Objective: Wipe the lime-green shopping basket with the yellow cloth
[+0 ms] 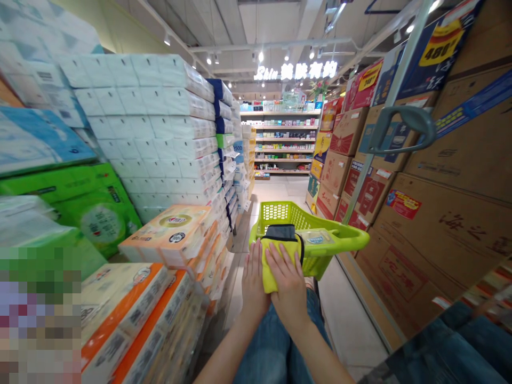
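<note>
A folded cloth (271, 273), yellow with a grey part and black edging, lies over the near rim of a lime-green shopping basket (310, 220). My right hand (287, 274) rests on the yellow side, fingers stretched and spread; its thumb is hidden. Along the cloth's left edge, my left hand (255, 274) has its fingers straight and close together, touching the cloth. Its palm side is out of sight. A clear label holder (318, 239) sits on the basket's rim, right of the cloth. Below my hands are legs in blue jeans (262, 341).
Stacked white tissue packs (150, 125) rise on the left, with orange-and-cream packs (132, 298) nearer. Cardboard cartons (452, 213) line the right side, by a pale pole with a grey handle (404, 128). A tiled aisle (284, 186) leads to stocked shelves (280, 138).
</note>
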